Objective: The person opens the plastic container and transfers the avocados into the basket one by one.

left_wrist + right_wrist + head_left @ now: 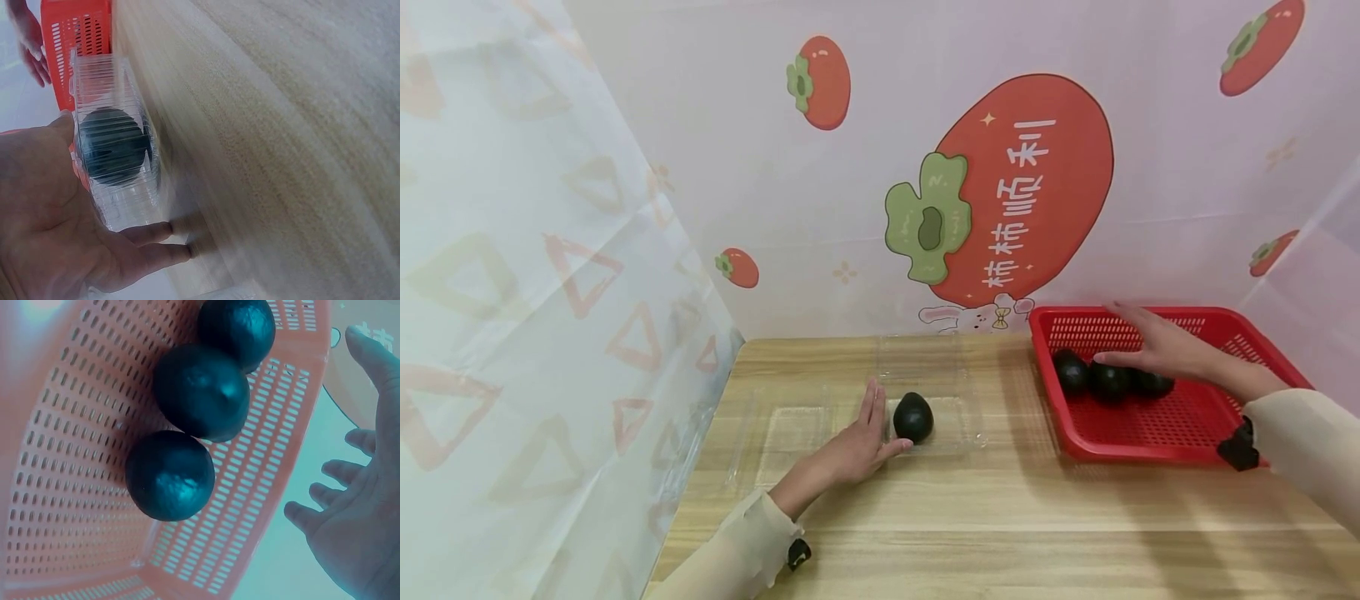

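A dark avocado (pixel 913 417) sits in a clear plastic container (pixel 957 429) on the table. My left hand (pixel 850 450) lies at the container's left side, fingers straight and thumb along its near edge. In the left wrist view, the avocado (pixel 111 147) shows through the ribbed clear wall. My right hand (pixel 1168 346) hovers over the red basket (pixel 1157 452), fingers spread and holding nothing. Below it, three dark avocados (pixel 1108 382) lie together at the basket's left side; the right wrist view shows them in a row, the middle avocado (pixel 201 392) touching its neighbours.
Another clear plastic container (pixel 790 429) lies left of my left hand. Behind the avocado's container, its clear lid (pixel 921 354) stretches toward the back wall. A printed cloth (pixel 865 192) with persimmons hangs behind the wooden table (pixel 970 533), and a pale curtain (pixel 550 333) borders the left.
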A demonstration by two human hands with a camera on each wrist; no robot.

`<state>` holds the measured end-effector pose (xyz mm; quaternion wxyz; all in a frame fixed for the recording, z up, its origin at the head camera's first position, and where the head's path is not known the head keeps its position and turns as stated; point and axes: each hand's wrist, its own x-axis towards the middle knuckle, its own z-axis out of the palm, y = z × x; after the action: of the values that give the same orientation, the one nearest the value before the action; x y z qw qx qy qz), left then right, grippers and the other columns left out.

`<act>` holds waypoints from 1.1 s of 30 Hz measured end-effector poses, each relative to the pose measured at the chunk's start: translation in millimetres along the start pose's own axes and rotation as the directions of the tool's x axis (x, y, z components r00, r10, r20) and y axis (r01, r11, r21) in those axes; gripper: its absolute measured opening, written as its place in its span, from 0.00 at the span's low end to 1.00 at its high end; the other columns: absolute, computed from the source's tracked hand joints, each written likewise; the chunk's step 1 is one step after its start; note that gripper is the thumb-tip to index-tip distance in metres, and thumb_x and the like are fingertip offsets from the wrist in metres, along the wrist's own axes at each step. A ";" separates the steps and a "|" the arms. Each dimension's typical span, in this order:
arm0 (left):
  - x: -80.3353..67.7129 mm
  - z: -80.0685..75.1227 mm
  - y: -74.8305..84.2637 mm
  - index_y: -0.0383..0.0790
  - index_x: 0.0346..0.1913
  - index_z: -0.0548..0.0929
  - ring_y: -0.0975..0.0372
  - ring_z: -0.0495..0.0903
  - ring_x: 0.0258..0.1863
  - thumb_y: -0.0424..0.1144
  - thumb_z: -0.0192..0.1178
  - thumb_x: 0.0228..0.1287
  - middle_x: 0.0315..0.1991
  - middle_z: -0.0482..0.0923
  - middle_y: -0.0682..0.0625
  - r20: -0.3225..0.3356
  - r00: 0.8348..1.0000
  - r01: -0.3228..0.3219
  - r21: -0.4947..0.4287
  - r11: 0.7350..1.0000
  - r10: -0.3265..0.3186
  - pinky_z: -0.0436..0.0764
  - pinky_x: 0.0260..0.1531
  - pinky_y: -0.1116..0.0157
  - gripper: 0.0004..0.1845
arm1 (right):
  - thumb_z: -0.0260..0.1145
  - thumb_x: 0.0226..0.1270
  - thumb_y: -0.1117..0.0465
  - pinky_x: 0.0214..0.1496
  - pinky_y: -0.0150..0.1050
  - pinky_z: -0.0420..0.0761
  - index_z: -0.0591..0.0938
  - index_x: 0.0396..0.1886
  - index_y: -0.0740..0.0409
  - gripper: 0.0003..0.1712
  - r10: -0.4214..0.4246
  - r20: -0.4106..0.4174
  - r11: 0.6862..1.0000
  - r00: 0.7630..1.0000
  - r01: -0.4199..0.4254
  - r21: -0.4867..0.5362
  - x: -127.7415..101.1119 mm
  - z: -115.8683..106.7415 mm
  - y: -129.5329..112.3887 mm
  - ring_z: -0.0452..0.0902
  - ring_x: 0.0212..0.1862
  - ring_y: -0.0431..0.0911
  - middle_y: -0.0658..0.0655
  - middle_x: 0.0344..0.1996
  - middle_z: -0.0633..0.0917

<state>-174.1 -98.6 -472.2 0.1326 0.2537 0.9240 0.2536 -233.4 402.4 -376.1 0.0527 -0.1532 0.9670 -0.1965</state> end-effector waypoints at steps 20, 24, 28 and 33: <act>-0.8 -1.2 1.3 0.25 0.83 0.34 0.38 0.72 0.72 0.61 0.52 0.82 0.84 0.22 0.29 0.013 1.000 0.009 -0.005 1.000 -0.009 0.78 0.65 0.48 0.55 | 0.71 0.66 0.35 0.69 0.83 0.53 0.48 0.86 0.66 0.66 -0.003 0.004 0.992 1.000 0.004 -0.128 0.3 11.0 -9.2 0.42 0.79 0.78 0.80 0.81 0.51; -0.4 -1.9 1.8 0.25 0.83 0.33 0.37 0.72 0.72 0.61 0.52 0.82 0.84 0.22 0.29 0.011 1.000 0.013 -0.006 1.000 -0.013 0.78 0.65 0.48 0.55 | 0.70 0.66 0.34 0.69 0.83 0.53 0.49 0.86 0.65 0.65 -0.009 0.001 0.990 1.000 0.009 -0.140 1.9 10.2 -12.5 0.43 0.79 0.78 0.79 0.81 0.52; 0.1 -2.3 2.0 0.26 0.84 0.33 0.38 0.73 0.70 0.61 0.52 0.82 0.84 0.22 0.30 0.010 1.000 0.018 -0.005 1.000 -0.018 0.79 0.64 0.48 0.55 | 0.70 0.66 0.34 0.69 0.83 0.54 0.49 0.86 0.64 0.66 -0.025 0.001 0.988 1.000 0.024 -0.149 4.2 8.7 -16.2 0.43 0.79 0.78 0.78 0.81 0.52; -1.1 -2.2 1.4 0.25 0.83 0.34 0.38 0.75 0.69 0.61 0.52 0.82 0.84 0.22 0.30 0.012 1.000 0.016 -0.009 1.000 -0.016 0.80 0.63 0.48 0.55 | 0.73 0.64 0.36 0.71 0.82 0.54 0.52 0.85 0.66 0.65 -0.051 -0.008 0.989 0.999 0.049 -0.141 3.8 11.2 -23.1 0.44 0.80 0.77 0.78 0.81 0.53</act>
<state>-173.5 -99.0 -469.6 0.1414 0.2472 0.9241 0.2550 -228.8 376.9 -377.4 0.0313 -0.1796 0.9746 -0.1297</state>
